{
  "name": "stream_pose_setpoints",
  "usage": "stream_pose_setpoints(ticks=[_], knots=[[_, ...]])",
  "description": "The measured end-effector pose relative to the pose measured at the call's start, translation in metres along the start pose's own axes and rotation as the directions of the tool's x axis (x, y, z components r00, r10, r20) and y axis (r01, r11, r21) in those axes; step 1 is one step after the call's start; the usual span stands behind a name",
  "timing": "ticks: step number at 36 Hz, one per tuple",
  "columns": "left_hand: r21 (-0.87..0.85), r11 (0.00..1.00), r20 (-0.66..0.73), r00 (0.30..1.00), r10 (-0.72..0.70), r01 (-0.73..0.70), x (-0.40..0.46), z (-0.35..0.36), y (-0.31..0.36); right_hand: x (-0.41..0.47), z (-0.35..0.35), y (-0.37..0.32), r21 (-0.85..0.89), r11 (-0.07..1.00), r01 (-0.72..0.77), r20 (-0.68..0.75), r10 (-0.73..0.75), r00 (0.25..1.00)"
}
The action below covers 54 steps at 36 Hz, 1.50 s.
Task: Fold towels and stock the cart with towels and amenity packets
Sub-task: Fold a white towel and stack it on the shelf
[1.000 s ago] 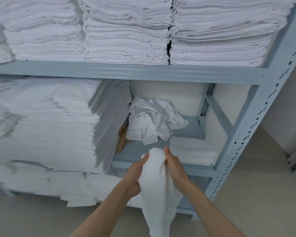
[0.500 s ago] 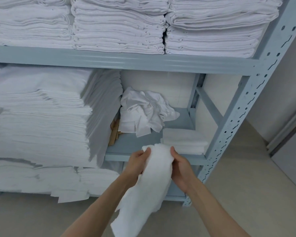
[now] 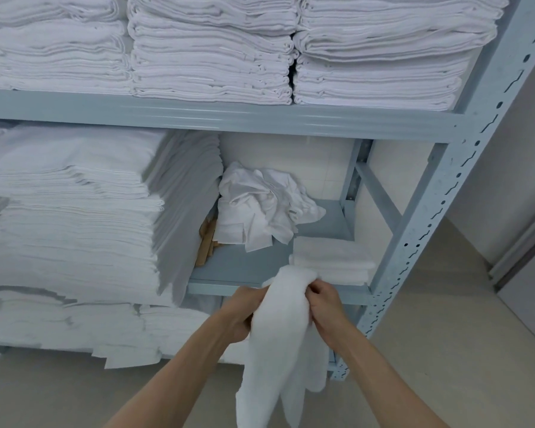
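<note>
my left hand [image 3: 240, 310] and my right hand [image 3: 326, 304] both have a tight grip on the same white towel [image 3: 283, 341], fingers curled into its bunched top edge from either side; the left hand's fingers are mostly hidden behind the cloth, the right hand's knuckles show plainly; the towel hangs down between my forearms in loose, uneven folds, its lower end dangling in front of the floor [image 3: 430, 350]; the top of the towel sits just in front of the middle shelf [image 3: 244, 267] of a grey-blue metal rack [image 3: 426, 230]; just beyond my right hand a small folded stack [image 3: 331, 261] of white towels lies on that shelf at its right end; further back on the same shelf is a crumpled heap of white cloth [image 3: 260, 208], with some tan wooden pieces [image 3: 207, 242] beside it on the left; left of those stands a tall pile of flat white linens [image 3: 74, 217]; more white linen [image 3: 84, 329] lies below that; on the upper shelf [image 3: 217, 117] three neat stacks of folded towels [image 3: 210, 47] stand side by side.
</note>
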<state>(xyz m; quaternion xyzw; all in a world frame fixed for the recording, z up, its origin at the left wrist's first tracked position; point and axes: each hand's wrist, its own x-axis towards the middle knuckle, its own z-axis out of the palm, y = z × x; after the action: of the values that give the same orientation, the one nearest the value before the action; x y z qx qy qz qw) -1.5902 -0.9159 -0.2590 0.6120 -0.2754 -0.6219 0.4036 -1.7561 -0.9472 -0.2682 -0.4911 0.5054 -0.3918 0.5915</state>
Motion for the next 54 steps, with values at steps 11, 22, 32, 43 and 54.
stream_pose_setpoints(ticks=[11, 22, 32, 43, 54], knots=[[-0.066, 0.983, 0.051, 0.983, 0.176, -0.172, 0.011, 0.033, -0.008, 0.009, -0.033, 0.005, -0.258, 0.966, -0.025, -0.188, -0.024, 0.982], [0.405, 0.870, 0.090, 0.959, 0.270, -0.283, 0.015, 0.071, -0.007, -0.003, -0.064, 0.018, -0.419, 0.908, -0.022, -0.266, -0.100, 0.959], [0.231, 0.904, -0.058, 0.922, 0.383, -0.361, 0.028, 0.083, -0.005, -0.005, -0.113, 0.043, -0.198, 0.960, -0.197, -0.363, 0.115, 0.925], [-0.231, 0.943, -0.155, 0.966, 0.209, -0.241, 0.034, 0.070, 0.015, -0.040, -0.206, 0.118, 0.063, 0.716, -0.695, -0.037, 0.698, 0.715], [-0.375, 0.900, -0.160, 0.972, 0.174, -0.223, 0.028, 0.063, 0.035, -0.051, -0.198, 0.162, 0.650, 0.495, -0.576, 0.137, 0.670, 0.730]])
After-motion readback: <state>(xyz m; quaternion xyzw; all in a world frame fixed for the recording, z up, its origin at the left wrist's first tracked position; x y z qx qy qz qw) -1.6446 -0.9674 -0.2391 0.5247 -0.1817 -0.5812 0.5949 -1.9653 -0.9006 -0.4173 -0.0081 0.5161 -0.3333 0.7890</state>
